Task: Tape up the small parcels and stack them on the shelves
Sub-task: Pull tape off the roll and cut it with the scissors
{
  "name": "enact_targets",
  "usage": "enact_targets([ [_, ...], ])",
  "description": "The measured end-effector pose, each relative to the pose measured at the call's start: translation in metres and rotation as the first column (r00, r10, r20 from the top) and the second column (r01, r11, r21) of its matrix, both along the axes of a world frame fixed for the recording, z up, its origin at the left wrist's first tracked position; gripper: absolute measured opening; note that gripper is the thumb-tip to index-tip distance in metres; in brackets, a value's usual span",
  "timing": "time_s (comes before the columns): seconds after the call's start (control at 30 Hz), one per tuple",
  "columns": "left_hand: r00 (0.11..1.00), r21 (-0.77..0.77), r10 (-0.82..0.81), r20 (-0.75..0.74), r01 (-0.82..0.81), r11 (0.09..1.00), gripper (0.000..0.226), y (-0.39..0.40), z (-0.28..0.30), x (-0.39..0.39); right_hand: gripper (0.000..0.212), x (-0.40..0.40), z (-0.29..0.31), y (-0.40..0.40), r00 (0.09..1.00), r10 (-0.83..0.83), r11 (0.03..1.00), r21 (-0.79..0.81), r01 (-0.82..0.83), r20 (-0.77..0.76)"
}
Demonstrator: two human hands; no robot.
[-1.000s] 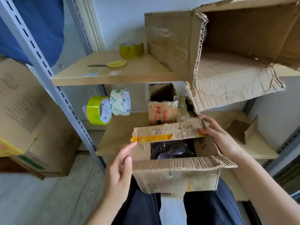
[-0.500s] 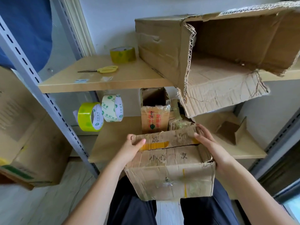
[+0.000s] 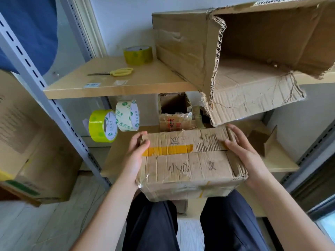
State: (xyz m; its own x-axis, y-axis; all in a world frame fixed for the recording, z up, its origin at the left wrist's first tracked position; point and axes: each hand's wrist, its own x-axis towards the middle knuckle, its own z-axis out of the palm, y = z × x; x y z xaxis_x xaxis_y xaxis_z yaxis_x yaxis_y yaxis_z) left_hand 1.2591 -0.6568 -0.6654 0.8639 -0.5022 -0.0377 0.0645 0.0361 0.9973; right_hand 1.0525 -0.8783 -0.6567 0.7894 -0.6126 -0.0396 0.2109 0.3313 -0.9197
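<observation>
A worn brown cardboard parcel [image 3: 190, 167] with handwriting and a strip of yellow tape on its far flap rests on my lap, both top flaps folded flat. My left hand [image 3: 135, 154] grips its left end, thumb over the far flap's corner. My right hand [image 3: 243, 153] holds the right end, fingers curled over the far flap's edge. Two tape rolls, one yellow-green [image 3: 102, 125] and one pale [image 3: 127, 115], stand on the lower shelf [image 3: 117, 156]. A third yellow roll [image 3: 138, 54] and yellow-handled scissors [image 3: 117, 72] lie on the upper shelf [image 3: 126, 84].
A large torn open carton [image 3: 244, 58] lies on its side on the upper shelf, overhanging the parcel. A small open box [image 3: 175, 111] and a folded cardboard piece [image 3: 266, 142] sit on the lower shelf. A grey slotted upright [image 3: 54, 109] and a big carton [image 3: 30, 142] stand left.
The parcel's near flap, open a second ago with a dark item showing inside, is now folded shut. My left hand moved onto the parcel's left end.
</observation>
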Motion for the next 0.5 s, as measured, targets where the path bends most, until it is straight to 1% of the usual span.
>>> enact_targets([
  [0.1,0.999,-0.046,0.048,0.011,-0.048,0.998,0.026,0.006,-0.012,-0.015,0.048,0.002,-0.008,0.006,0.999,-0.022,0.998,-0.054,0.020,-0.039],
  [0.17,1.000,-0.068,0.026,0.016,-0.025,0.997,0.032,0.010,-0.015,-0.023,0.047,0.000,-0.012,0.012,0.997,-0.050,0.996,-0.079,0.046,-0.050],
  [0.23,1.000,-0.057,-0.013,0.012,0.014,0.998,0.042,0.014,-0.014,-0.025,0.047,-0.004,-0.014,0.018,0.996,-0.073,0.993,-0.096,0.068,-0.058],
  [0.27,1.000,-0.052,-0.022,0.020,0.023,0.998,0.043,0.016,-0.014,-0.024,0.046,-0.005,-0.014,0.021,0.995,-0.081,0.992,-0.100,0.075,-0.057],
  [0.37,0.999,-0.035,-0.015,0.048,0.016,0.999,0.038,0.020,-0.012,-0.025,0.045,-0.009,-0.012,0.029,0.994,-0.091,0.991,-0.102,0.085,-0.055],
  [0.43,1.000,-0.054,0.014,0.020,-0.013,0.998,0.032,0.023,-0.011,-0.026,0.042,-0.013,-0.008,0.033,0.993,-0.105,0.990,-0.101,0.099,-0.049],
  [0.5,1.000,-0.096,0.019,-0.014,-0.020,0.995,0.029,0.024,-0.009,-0.025,0.032,-0.014,-0.005,0.034,0.992,-0.122,0.988,-0.102,0.117,-0.036],
])
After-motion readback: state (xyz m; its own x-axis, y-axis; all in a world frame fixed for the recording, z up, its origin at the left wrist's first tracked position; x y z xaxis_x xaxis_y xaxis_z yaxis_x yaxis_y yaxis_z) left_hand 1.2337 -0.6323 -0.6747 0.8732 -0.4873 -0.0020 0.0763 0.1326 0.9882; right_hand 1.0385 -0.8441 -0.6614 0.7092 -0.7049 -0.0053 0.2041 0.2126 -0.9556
